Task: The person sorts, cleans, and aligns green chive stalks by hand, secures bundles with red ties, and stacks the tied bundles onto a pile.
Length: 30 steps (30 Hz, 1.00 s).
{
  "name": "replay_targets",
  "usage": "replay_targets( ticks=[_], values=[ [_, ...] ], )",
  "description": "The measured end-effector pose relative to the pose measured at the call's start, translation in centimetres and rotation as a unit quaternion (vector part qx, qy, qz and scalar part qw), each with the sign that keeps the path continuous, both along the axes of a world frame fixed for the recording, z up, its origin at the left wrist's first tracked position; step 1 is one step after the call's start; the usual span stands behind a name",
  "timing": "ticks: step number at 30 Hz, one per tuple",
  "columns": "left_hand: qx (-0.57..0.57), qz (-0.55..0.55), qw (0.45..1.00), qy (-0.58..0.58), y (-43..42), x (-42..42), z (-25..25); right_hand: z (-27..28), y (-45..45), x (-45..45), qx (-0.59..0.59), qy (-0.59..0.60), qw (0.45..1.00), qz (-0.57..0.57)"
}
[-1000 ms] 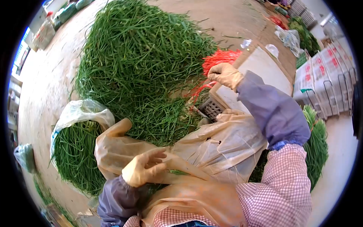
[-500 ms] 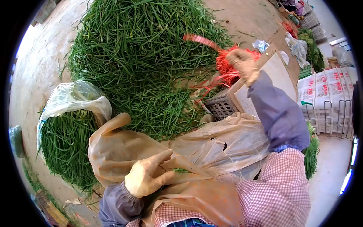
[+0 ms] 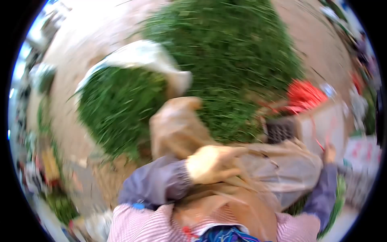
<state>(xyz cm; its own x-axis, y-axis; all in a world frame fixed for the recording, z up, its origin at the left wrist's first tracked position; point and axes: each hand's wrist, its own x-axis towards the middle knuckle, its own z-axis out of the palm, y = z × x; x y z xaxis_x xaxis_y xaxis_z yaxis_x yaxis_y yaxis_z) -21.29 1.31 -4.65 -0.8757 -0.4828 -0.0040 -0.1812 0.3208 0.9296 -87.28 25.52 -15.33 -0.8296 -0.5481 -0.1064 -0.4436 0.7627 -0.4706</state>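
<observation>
My left hand (image 3: 211, 163), in a pale glove, is over my lap with its fingers stretched out and apart from the thumb; motion blurs it. Beneath it, a brownish plastic apron (image 3: 258, 161) covers my legs. At the right, my right hand (image 3: 329, 154) is closed by the pale board (image 3: 336, 127), and a thin red plastic strip (image 3: 318, 143) runs down to its fingers. Behind the board lies a bundle of red strips (image 3: 306, 96). A large heap of long green stalks (image 3: 229, 48) spreads out ahead of me.
A white plastic bag (image 3: 141, 54) wraps a big bunch of greens (image 3: 121, 109) to my left. A dark crate (image 3: 280, 130) stands under the board. White printed packages (image 3: 360, 157) are stacked at far right. More greens (image 3: 340, 193) show beside my right sleeve.
My view has swung left, so the scene shifts right. My right hand has come from the red bundle back toward me with a red strip. My left hand remains over my lap.
</observation>
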Motion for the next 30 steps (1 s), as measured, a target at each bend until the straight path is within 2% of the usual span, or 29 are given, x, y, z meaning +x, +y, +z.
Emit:
replay_targets(
  ticks=[1,2,4,6,7,8,9,10,11,12,13,14,15,16,17,18,20,22,24,26,28,29,30],
  values=[
    [0.009,0.000,1.000,0.023,-0.4,0.5,0.4,-1.0,1.0,-1.8,0.128,0.081,0.987,0.055],
    [-0.001,0.026,0.996,0.080,-0.4,1.1,0.1,1.4,-1.3,0.5,0.254,0.134,0.958,0.003],
    [0.058,0.077,0.989,0.115,-0.5,3.1,1.0,4.0,-3.7,0.2,0.242,0.290,0.913,0.153],
    [0.080,0.158,0.976,0.129,-0.1,5.3,1.6,12.3,-12.6,12.1,0.189,0.363,0.866,0.288],
    [0.095,0.196,0.966,0.138,0.0,6.6,1.9,14.7,-16.6,16.9,0.122,0.269,0.902,0.314],
    [0.164,0.232,0.947,0.151,0.3,8.2,2.4,16.2,-20.2,21.7,0.054,0.169,0.925,0.336],
    [0.206,0.277,0.923,0.171,0.9,9.9,2.3,16.5,-23.5,26.8,-0.012,0.065,0.928,0.367],
    [0.247,0.316,0.895,0.192,1.3,11.4,1.6,16.6,-26.3,32.1,-0.074,-0.039,0.917,0.389],
    [0.163,0.353,0.902,0.186,1.3,13.2,0.9,17.4,-28.8,37.8,-0.061,-0.070,0.884,0.458],
    [0.283,0.409,0.843,0.205,1.6,14.8,1.3,18.0,-30.7,43.6,-0.047,-0.100,0.846,0.521],
    [0.255,0.450,0.834,0.192,1.3,16.5,0.9,17.4,-32.1,48.5,-0.086,-0.126,0.800,0.580],
    [0.228,0.488,0.824,0.177,0.9,18.1,0.2,16.9,-33.5,52.2,-0.075,-0.137,0.747,0.646],
    [0.182,0.516,0.824,0.145,0.2,19.6,-0.5,15.4,-35.4,55.2,-0.089,-0.074,0.690,0.714],
    [0.130,0.544,0.821,0.115,-0.9,21.0,-1.3,13.7,-37.0,57.8,-0.124,-0.061,0.646,0.751],
    [0.107,0.550,0.822,0.107,-2.4,22.5,-2.1,11.9,-38.4,60.0,-0.147,-0.038,0.650,0.745],
    [0.045,0.543,0.835,0.074,-4.3,23.8,-2.4,10.1,-40.3,61.7,-0.215,0.073,0.616,0.754],
    [-0.156,0.551,0.820,0.013,-8.8,26.1,-3.6,6.4,-43.7,64.6,-0.133,0.289,0.690,0.650],
    [-0.310,0.516,0.794,-0.086,-14.2,28.7,-3.8,4.9,-45.8,66.0,0.004,0.268,0.758,0.595],
    [-0.402,0.460,0.767,-0.195,-19.4,30.4,-4.6,4.1,-47.0,67.2,0.028,0.218,0.790,0.572],
    [-0.435,0.468,0.716,-0.281,-23.6,30.7,-5.1,3.6,-47.5,68.1,0.009,0.271,0.796,0.542],
    [-0.482,0.429,0.697,-0.315,-26.8,30.9,-5.6,2.0,-50.4,67.3,0.032,0.242,0.811,0.531],
    [-0.466,0.434,0.699,-0.326,-28.0,30.8,-6.2,1.0,-51.8,66.7,0.044,0.226,0.819,0.526],
    [-0.452,0.439,0.700,-0.336,-29.3,30.6,-6.8,0.2,-52.7,65.9,-0.060,0.145,0.813,0.561]
  ],
)
